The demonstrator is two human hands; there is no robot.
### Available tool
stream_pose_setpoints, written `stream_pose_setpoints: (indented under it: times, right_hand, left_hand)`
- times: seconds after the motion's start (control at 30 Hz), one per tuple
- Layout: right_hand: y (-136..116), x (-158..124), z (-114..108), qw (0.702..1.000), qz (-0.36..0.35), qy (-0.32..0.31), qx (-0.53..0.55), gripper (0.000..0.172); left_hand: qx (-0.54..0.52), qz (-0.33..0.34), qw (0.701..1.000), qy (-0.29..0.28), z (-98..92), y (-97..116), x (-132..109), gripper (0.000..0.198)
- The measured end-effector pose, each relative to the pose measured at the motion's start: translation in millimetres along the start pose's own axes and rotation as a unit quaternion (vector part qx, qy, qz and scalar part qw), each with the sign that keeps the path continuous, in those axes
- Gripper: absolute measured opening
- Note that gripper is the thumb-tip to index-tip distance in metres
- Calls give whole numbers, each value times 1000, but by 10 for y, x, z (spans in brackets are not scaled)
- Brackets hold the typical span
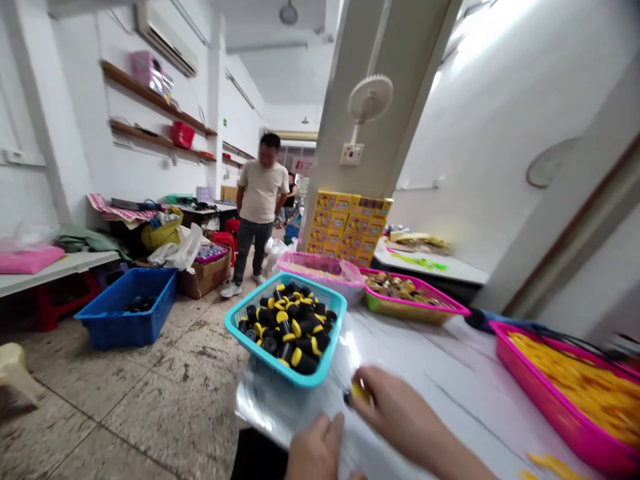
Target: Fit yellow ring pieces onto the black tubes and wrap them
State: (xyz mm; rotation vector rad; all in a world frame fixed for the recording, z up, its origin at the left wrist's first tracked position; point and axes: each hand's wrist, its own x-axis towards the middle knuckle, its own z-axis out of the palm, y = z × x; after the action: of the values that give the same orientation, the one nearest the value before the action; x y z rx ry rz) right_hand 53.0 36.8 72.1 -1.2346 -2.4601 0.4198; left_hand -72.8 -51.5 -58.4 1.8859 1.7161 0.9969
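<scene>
My right hand [387,407] is closed on a small yellow and black piece [361,393] just above the table. One dark end of the piece sticks out past my fingertips; the rest is hidden and blurred. Low in the view, my left hand [317,448] rests near the table's front edge with its fingers apart and nothing seen in it. Beyond both hands stands a turquoise basket [315,379], heaped with black cylinders with yellow ends [287,327].
On the marble-patterned table [425,380], a pink tray [545,407] of yellow pieces is at right. Behind are a pink-rimmed basket [400,313] of brownish parts and a pink basket [345,272]. A blue crate [120,330] sits on the floor. A person [263,193] stands beyond.
</scene>
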Motion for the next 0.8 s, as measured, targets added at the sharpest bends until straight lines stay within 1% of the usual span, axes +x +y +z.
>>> stream_pose_setpoints:
  times: [0.03, 0.07, 0.1, 0.13, 0.17, 0.2, 0.23, 0.27, 0.33, 0.37, 0.43, 0.5, 0.57, 0.63, 0.7, 0.8]
  right_hand:
    - [-74, 118, -138, 998, -20, 57, -4, 14]
    - [-152, 220, -266, 991, -29, 132, 22, 20]
    - [-228, 293, -373, 975, -34, 212, 49, 30]
    - [-295, 327, -450, 958, -44, 276, 65, 39]
    - [-343, 316, -492, 946, -60, 311, 76, 42]
    - [-367, 260, -498, 938, -75, 329, 80, 41]
    - [-359, 165, -471, 937, -88, 329, 77, 36]
    - [-319, 38, -418, 942, -97, 313, 71, 30]
    - [-151, -268, -278, 960, -96, 257, 53, 18]
    - [-36, -432, -212, 968, -84, 232, 45, 17]
    - [221, -754, -131, 976, -35, 211, 36, 20]
    - [481, -1046, -126, 973, 40, 227, 28, 23]
    - [736, -1290, -166, 962, 118, 247, 12, 26]
    - [995, -1471, -202, 950, 177, 257, -27, 29]
    - [1261, -1571, -209, 937, 217, 259, -82, 30]
    - [1639, -1539, -183, 925, 245, 262, -124, 30]
  left_hand:
    - [19, 1, 1000, 14, 19, -9, -18, 67]
    - [37, 8, 999, 35, 22, -8, -36, 68]
    - [53, 20, 997, 57, 11, 1, -54, 63]
    - [64, 34, 995, 76, -11, 16, -69, 56]
    - [69, 47, 993, 87, -39, 33, -82, 50]
    - [74, 57, 991, 94, -67, 48, -92, 45]
    - [80, 66, 990, 100, -93, 60, -101, 40]
    - [83, 76, 988, 103, -113, 67, -111, 35]
    - [85, 103, 985, 106, -136, 62, -139, 27]
    - [85, 120, 983, 111, -140, 50, -157, 24]
    - [86, 158, 975, 127, -146, 15, -190, 21]
    - [91, 191, 967, 145, -150, -26, -199, 20]
    - [98, 212, 960, 153, -153, -56, -177, 19]
    - [107, 222, 957, 154, -154, -57, -145, 19]
    - [120, 223, 955, 154, -156, -32, -124, 19]
    - [133, 208, 957, 151, -159, 23, -123, 19]
